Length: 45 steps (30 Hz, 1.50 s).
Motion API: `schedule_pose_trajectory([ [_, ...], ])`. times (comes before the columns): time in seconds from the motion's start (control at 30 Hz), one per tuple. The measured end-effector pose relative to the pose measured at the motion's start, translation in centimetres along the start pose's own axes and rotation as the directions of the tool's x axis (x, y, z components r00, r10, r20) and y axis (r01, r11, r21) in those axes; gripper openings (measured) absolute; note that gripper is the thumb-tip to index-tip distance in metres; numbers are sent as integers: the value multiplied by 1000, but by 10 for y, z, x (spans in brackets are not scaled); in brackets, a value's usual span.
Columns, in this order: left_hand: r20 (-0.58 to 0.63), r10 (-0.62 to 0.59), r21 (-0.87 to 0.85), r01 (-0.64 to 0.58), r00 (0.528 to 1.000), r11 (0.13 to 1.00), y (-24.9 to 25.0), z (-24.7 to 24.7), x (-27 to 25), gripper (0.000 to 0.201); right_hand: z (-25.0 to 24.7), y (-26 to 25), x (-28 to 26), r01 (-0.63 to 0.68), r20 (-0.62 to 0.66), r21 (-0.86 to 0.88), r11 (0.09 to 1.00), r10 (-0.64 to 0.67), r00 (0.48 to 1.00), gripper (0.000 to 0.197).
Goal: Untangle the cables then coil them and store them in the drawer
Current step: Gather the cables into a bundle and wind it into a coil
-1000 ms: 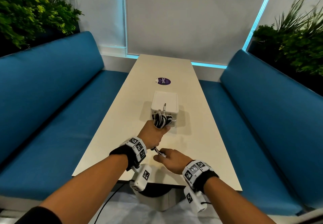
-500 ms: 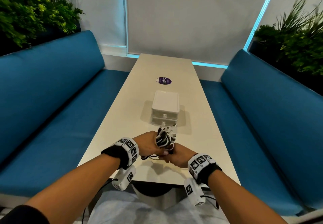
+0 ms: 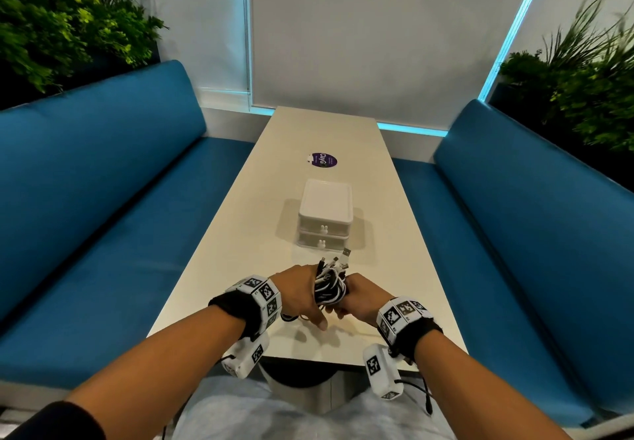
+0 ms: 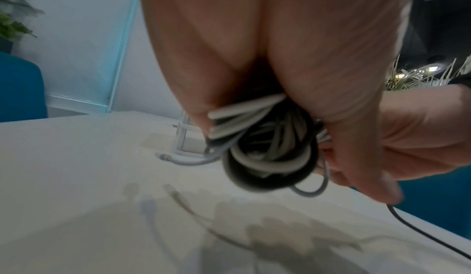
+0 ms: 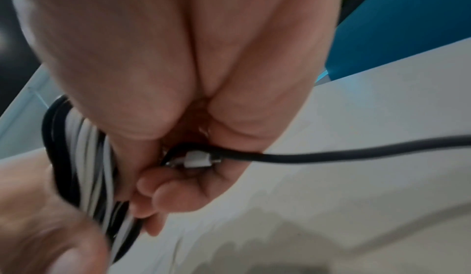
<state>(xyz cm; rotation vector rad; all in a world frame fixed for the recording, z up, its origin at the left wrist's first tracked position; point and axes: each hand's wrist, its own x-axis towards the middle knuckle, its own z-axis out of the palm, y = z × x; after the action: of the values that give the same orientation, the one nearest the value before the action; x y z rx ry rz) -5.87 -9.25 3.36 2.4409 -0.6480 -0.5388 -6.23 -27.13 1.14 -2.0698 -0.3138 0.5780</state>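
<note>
item: cable bundle (image 3: 328, 287), black and white cords wound together into a rough hank, held above the near end of the desk (image 3: 240, 251), just short of the drawer unit (image 3: 325, 217). the drawer unit, white, with two drawers that both look closed, serves as the landmark; the bundle sits on its near side, several plug ends (image 3: 338, 261) pointing toward it. left hand (image 3: 297, 294): fingers curled round the hank, gripping its left flank. right hand (image 3: 360, 297): fingers curled in against the right flank, and in the right wrist view a white connector (image 5: 197, 158) and a black cord lie pinched inside that fist, the black cord (image 5: 356, 151) trailing away to the side. handling, as judged: light, soft, springy; the loops will likely want to open once the grip slackens, and smooth jackets may slide on one another. the plugs are the stiff parts and the likeliest to snag on a drawer edge. best taken across the middle of the hank, all loops pinched together, never by a lone strand or plug. loose tails hang beneath toward the desk, one thin grey loop (image 4: 313, 192) showing in the left wrist view; these probably need tucking before storage. whether the cords are fully untangled cannot be told.
</note>
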Motion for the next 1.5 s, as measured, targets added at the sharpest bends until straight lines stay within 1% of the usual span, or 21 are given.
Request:
schedule_pose_trajectory([
  [0.1,-112,-54,108,66,992,992,1,7,0,36,7,0,-3,-15,14,214,977,13,1000,10],
  [0.17,-114,-33,152,50,993,987,0,5,-1,24,7,3,-5,-36,70,253,967,19,997,12],
  [0.2,-98,-31,158,46,995,986,-2,3,0,19,5,3,-4,-40,96,192,981,22,995,15],
  [0.27,-100,-43,140,56,994,989,-4,-1,0,17,2,1,-3,-7,92,-64,998,13,996,21],
  [0.3,-125,-57,113,72,991,991,-5,-3,1,15,-1,0,-1,18,68,-189,982,-5,998,23],
  [0.33,-149,-84,42,91,985,995,-6,-6,1,12,-3,-2,0,20,38,-260,965,-11,999,23],
  [0.37,-164,-114,-69,104,980,992,-7,-10,1,9,-6,-3,2,11,-2,-267,964,-12,1000,25],
  [0.47,-195,-198,-394,108,961,913,-10,-22,1,12,-12,2,6,-28,-108,-72,997,20,994,53],
  [0.53,-226,-217,-551,59,950,833,-10,-26,1,19,-12,2,7,23,-89,-16,1000,-24,996,61],
  [0.6,-197,-196,-656,20,961,755,-3,-24,0,19,-8,-6,6,74,-1,-50,996,-74,997,47],
  [0.63,-186,-178,-676,5,966,737,1,-21,-1,15,-5,-9,8,83,29,-87,993,-81,996,37],
  [0.7,-192,-161,-677,-12,968,736,5,-17,-1,9,-1,-12,9,82,26,-130,988,-79,997,25],
  [0.8,-241,-204,-618,12,949,786,1,-18,-1,5,-1,-7,8,71,46,-213,974,-63,997,12],
  [0.87,-268,-211,-505,49,940,861,-6,-19,-2,13,-2,-5,7,40,84,-197,980,-24,996,18],
  [0.97,-232,-164,-365,70,959,928,-6,-17,-2,14,-4,-7,11,33,9,-240,970,-32,999,23],
  [1.07,-164,-163,-153,138,973,979,-6,-12,5,10,0,-4,13,29,-6,-195,980,-30,1000,24],
  [1.17,-111,-228,-73,221,967,973,-8,-11,9,10,8,-1,10,41,-7,-111,993,-42,999,21],
  [1.3,-193,-287,-29,287,938,958,-8,-8,12,15,17,-4,11,50,-76,-40,998,-53,996,13],
  [1.4,-246,-273,114,308,930,945,-10,-4,9,13,12,-1,14,0,-193,39,999,7,981,19],
  [1.47,-243,-225,232,282,943,931,-14,3,8,17,6,-1,13,-30,-219,45,999,39,975,20],
  [1.5,-247,-211,250,272,946,929,-16,6,8,18,3,0,12,-36,-218,13,999,38,975,17],
])
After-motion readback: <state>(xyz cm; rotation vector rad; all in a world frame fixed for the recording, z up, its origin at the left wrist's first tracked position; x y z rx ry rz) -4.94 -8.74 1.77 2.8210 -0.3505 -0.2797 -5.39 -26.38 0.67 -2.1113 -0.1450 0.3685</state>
